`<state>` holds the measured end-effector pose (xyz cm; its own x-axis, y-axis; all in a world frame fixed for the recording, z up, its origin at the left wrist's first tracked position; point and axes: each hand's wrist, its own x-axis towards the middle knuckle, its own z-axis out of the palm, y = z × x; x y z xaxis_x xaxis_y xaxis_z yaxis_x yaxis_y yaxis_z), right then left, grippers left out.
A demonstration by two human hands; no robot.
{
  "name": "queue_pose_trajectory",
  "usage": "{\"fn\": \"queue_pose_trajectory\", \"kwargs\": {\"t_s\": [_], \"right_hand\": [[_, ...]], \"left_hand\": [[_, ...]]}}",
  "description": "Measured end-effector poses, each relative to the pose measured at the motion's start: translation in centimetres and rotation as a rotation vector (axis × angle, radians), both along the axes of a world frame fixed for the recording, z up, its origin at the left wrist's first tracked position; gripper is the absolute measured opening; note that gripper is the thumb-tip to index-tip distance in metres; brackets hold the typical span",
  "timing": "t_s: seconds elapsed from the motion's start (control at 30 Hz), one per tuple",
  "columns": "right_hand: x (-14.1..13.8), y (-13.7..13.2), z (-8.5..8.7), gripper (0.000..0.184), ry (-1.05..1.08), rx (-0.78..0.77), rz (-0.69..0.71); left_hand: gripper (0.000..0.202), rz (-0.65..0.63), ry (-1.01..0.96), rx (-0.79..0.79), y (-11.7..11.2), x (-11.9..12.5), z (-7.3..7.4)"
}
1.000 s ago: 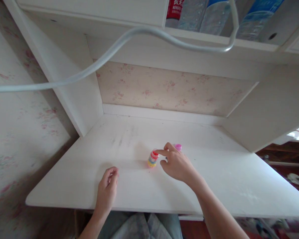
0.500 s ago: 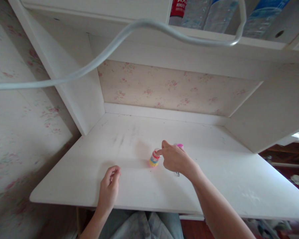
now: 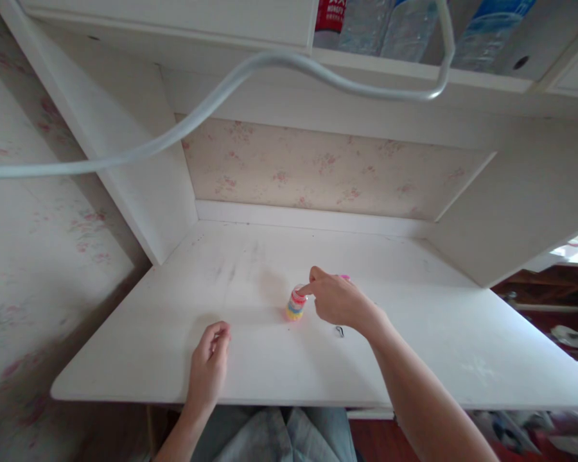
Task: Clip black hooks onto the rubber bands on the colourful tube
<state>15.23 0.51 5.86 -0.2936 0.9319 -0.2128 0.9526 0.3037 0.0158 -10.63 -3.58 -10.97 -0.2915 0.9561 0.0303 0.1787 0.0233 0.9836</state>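
Observation:
On the white desk stands a small clear jar (image 3: 295,304) with red, blue and yellow layers. My right hand (image 3: 340,298) reaches over from the right, its index finger stretched to the jar's mouth and the other fingers curled in. Whether the fingertip goes inside is hard to make out. Behind that hand a pink item (image 3: 344,278) peeks out, mostly hidden. A small dark, thin hook-like piece (image 3: 340,332) lies just below the wrist. To the left of the jar, my left hand (image 3: 210,359) rests on the desk, fingers loosely curled toward the thumb, with nothing visible in them.
The desk (image 3: 250,366) has raised side panels and a back strip. A white curved tube (image 3: 212,96) crosses the upper view. On the shelf above are several plastic bottles (image 3: 366,25). Flowered wallpaper (image 3: 87,237) covers the left wall.
The view has shifted slightly. My right index finger stays at the jar's mouth, and more of the small dark piece shows below the wrist. My left hand keeps its pose.

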Motion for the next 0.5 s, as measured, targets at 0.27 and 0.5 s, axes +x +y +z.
{"fn": "queue_pose_trajectory", "kwargs": {"t_s": [0.27, 0.5], "right_hand": [[0.4, -0.3, 0.5, 0.063, 0.059, 0.021, 0.037], [-0.2, -0.1, -0.4, 0.060, 0.018, 0.002, -0.016]], "left_hand": [[0.041, 0.026, 0.007, -0.007, -0.1, 0.2, 0.6], [0.043, 0.025, 0.026, -0.007, -0.1, 0.2, 0.6]]}}
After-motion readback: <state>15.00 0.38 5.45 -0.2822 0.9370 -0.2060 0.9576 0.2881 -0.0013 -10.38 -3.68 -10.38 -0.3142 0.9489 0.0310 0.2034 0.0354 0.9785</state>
